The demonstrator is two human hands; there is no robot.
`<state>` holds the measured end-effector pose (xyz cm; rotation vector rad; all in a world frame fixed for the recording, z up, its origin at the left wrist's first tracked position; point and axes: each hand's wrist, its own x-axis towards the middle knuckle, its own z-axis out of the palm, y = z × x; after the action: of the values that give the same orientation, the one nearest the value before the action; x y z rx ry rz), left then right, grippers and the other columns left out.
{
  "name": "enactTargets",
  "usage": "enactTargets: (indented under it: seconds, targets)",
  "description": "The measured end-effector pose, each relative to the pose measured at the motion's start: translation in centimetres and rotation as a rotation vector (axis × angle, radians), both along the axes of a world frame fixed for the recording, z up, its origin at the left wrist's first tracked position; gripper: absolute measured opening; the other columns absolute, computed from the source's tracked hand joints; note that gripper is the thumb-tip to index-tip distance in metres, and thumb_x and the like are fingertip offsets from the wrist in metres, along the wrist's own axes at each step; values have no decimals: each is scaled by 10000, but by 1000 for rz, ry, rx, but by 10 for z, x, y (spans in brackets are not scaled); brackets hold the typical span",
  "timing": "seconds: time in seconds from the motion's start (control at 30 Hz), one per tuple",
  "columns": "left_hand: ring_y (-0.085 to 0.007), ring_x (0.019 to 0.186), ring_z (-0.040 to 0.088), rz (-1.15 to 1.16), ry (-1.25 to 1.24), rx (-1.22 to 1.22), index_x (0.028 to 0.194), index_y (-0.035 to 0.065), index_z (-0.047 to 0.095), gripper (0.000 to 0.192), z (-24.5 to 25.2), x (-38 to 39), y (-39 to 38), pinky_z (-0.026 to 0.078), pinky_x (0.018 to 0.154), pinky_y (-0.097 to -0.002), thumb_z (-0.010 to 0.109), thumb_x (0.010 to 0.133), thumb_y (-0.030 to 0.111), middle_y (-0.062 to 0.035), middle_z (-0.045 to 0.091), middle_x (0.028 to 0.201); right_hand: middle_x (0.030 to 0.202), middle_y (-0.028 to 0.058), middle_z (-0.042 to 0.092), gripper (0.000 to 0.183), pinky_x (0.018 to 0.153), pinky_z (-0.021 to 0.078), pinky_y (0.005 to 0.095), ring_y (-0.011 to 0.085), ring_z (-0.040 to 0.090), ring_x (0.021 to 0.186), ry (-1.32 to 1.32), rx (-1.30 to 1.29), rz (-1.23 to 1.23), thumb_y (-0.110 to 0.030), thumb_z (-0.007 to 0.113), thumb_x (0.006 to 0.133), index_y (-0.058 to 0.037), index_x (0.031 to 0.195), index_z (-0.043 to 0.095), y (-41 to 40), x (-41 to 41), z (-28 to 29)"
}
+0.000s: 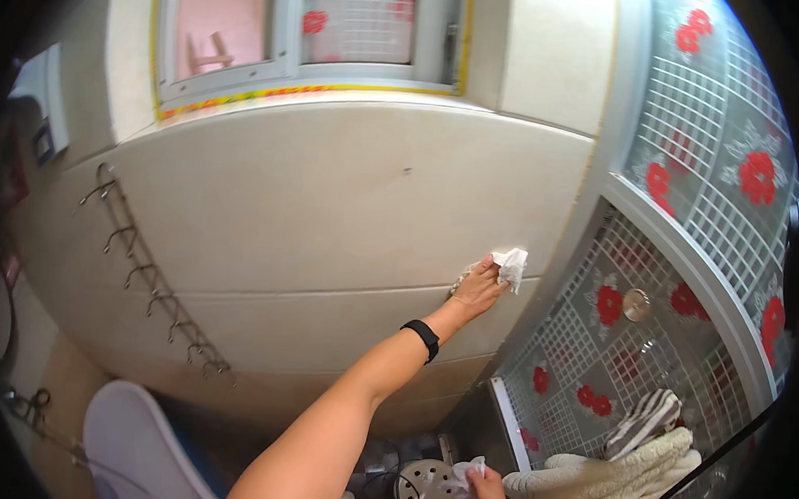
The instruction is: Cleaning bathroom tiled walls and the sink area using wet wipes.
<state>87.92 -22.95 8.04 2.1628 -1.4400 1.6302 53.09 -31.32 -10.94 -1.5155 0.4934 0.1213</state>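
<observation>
My left hand (481, 290), with a black band on its wrist, presses a crumpled white tissue or wipe (511, 268) against the beige tiled wall (348, 200). White material also shows at the other side of that hand, near a tile joint. Low in the view, my right hand (489, 491) grips another thin, crumpled white tissue or wipe (468, 476). Partly behind that one is a round, pale disc with dark holes (424, 485), perhaps a stool seat.
A metal hook rack (148, 272) runs down the left wall. Above is a framed sliding window (288, 37). At right stand patterned glass panels (701, 242) with a round knob (636, 305) and hanging towels (603, 486). A pale plastic tub (134, 438) is at lower left.
</observation>
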Motion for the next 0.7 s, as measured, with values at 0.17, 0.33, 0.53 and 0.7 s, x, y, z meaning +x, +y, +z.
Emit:
enactTargets:
  seconds: [0.17, 0.33, 0.53, 0.7]
  targets:
    - [-208, 979, 465, 308, 88, -134, 915, 167, 579, 234, 39, -21, 114, 203, 951, -381, 427, 737, 170, -47, 557, 965, 692, 7, 561, 177, 555, 393, 221, 75, 490, 614, -1, -87, 136, -160, 520, 782, -4, 833, 586, 23, 32, 23]
    - [-302, 1041, 398, 452, 106, -428, 1108, 129, 447, 426, 59, -56, 247, 285, 836, -470, 490, 710, 273, -135, 430, 1149, 691, -3, 554, 164, 532, 380, 212, 72, 479, 591, -55, -30, 326, -162, 510, 795, -18, 828, 582, 57, 69, 50]
    - [-387, 1136, 275, 899, -3, -799, 1198, -33, 327, 483, 78, -77, 372, 162, 950, -510, 415, 739, 90, -227, 277, 1255, 711, -3, 560, 175, 545, 381, 203, 71, 484, 605, -64, 12, 450, -166, 507, 801, -14, 853, 577, 94, 92, 63]
    - [-310, 1212, 210, 720, -37, -1224, 1212, 35, 350, 452, 38, -49, 386, 139, 988, -471, 384, 788, 189, -144, 283, 1293, 744, 1, 573, 184, 564, 398, 213, 74, 495, 627, -47, -26, 487, -158, 500, 808, -9, 880, 581, 101, 98, 56]
